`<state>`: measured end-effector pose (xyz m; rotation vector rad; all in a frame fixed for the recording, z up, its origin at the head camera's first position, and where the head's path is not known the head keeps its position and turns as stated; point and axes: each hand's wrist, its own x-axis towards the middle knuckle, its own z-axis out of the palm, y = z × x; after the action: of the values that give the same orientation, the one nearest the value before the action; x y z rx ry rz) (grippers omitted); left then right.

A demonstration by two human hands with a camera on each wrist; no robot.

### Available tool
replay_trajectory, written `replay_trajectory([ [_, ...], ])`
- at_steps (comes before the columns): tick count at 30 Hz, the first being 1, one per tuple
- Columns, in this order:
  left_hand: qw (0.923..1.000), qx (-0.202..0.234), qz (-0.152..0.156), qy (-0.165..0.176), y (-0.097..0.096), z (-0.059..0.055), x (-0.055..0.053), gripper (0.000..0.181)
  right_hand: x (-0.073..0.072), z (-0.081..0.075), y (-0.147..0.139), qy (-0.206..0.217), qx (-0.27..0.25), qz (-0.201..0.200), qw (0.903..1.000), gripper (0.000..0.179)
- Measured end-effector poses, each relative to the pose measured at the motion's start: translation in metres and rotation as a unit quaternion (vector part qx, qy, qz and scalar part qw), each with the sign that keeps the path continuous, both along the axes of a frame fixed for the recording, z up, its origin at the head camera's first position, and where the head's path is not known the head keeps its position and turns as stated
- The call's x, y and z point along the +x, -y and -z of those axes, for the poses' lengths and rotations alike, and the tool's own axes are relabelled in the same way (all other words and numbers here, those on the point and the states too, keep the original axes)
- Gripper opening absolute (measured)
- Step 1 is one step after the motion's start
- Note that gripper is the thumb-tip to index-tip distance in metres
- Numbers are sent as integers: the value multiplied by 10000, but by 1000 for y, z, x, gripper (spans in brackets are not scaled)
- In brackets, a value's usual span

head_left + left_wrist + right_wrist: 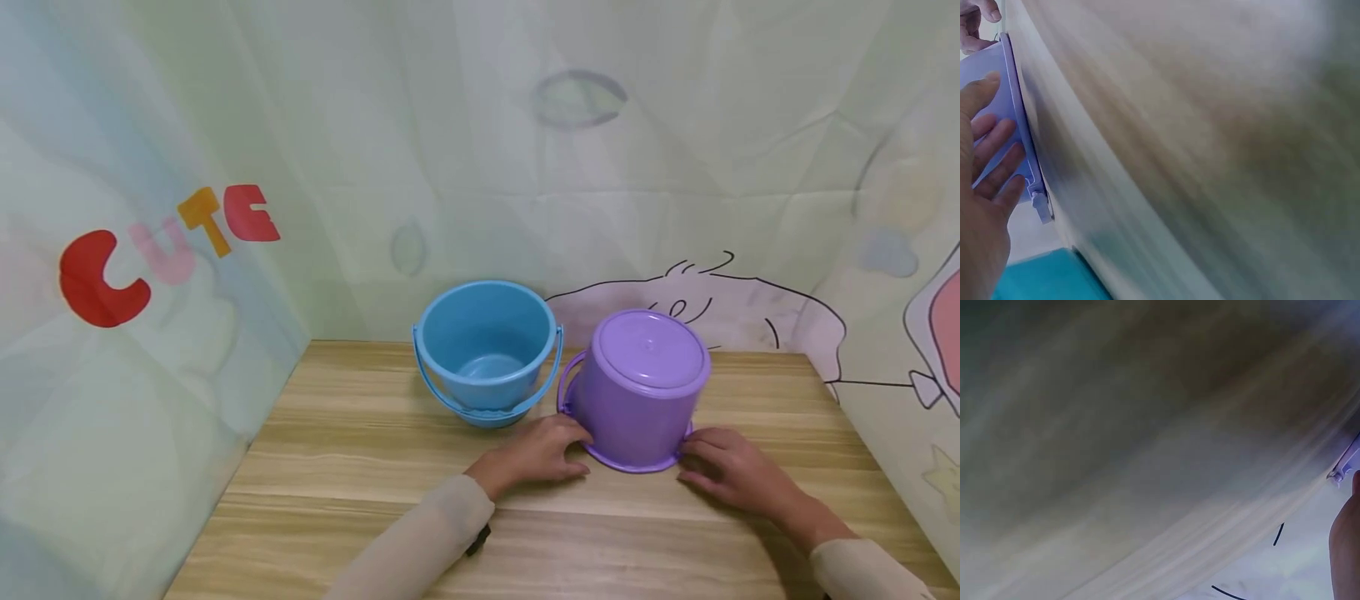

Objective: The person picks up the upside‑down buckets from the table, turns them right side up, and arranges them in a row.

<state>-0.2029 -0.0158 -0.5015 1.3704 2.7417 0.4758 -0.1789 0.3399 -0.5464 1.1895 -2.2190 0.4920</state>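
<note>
A purple bucket (637, 417) stands upside down on the table, its base facing up and its handle hanging at the left side. My left hand (542, 450) is at the lower left of its rim, and in the left wrist view its fingers (999, 140) are loosely bent and spread beside the wall. On the opposite side, my right hand (738, 471) has its fingertips right at the rim, with the thumb apart. Only a strip of that hand (1344, 550) shows in the right wrist view. Left of the purple bucket, a blue bucket (480, 392) stands upright, handle lowered in front.
The wood-grain table (337, 500) reaches back to a printed curtain (465, 150) that hangs behind and along both sides. Close behind the buckets lies the table's back edge. Colored letters (105, 279) are printed on the curtain at the left.
</note>
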Motion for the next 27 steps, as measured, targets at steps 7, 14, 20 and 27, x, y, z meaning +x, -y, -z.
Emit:
replay_trajectory([
  [7,9998,175,94,44,-5,2,-4,29,-4,-1,4,238,218,-5,9995,28],
  [14,9999,88,66,-44,-9,5,-8,24,-6,1,7,330,237,24,9992,21],
  [20,9998,-45,59,-210,-13,10,-10,21,-8,1,9,209,204,20,9996,23],
  [27,9990,-54,59,-445,-14,11,-9,17,-9,0,12,229,211,-89,9995,25],
])
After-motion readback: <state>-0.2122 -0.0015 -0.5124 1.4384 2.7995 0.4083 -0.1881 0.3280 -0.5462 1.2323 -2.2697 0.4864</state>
